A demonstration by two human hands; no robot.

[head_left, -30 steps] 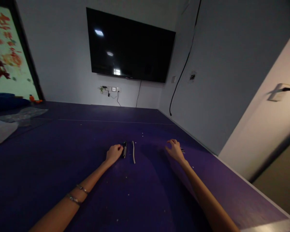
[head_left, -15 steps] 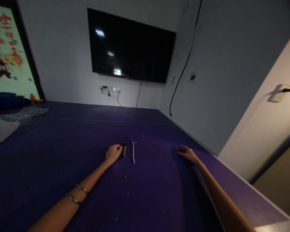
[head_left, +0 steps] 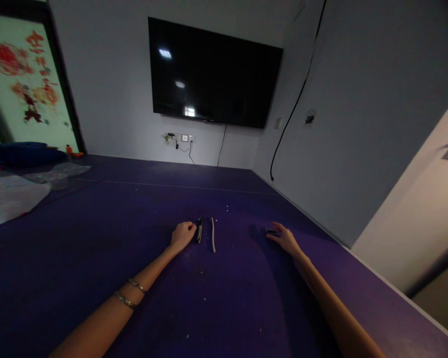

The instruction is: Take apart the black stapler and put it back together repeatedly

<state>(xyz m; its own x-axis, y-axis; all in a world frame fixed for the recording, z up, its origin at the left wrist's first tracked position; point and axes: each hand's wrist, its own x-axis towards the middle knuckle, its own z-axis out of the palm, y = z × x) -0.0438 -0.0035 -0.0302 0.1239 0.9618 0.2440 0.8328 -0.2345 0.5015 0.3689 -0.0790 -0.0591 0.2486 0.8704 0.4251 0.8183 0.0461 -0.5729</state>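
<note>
My left hand point(head_left: 183, 234) rests on the purple surface with its fingers curled. It grips the near side of a narrow black object with a pale strip point(head_left: 199, 231), whose kind I cannot make out. Just right of that lies a thin, slightly bent whitish strip point(head_left: 213, 235), touched by neither hand. Farther right, my right hand point(head_left: 284, 239) pinches a small dark object point(head_left: 271, 231) between thumb and fingers, low over the surface. Its details are too small to tell.
Small white crumbs dot the purple surface point(head_left: 153, 278). Clear plastic and a white bag point(head_left: 17, 199) lie at the left, with dark blue cloth point(head_left: 26, 153) behind. A black cable point(head_left: 289, 112) hangs down the right wall, and a television point(head_left: 214, 72) hangs at the back.
My right hand has moved left with the small dark object, closer to the whitish strip. My left hand stays at the black object. The view has turned slightly left.
</note>
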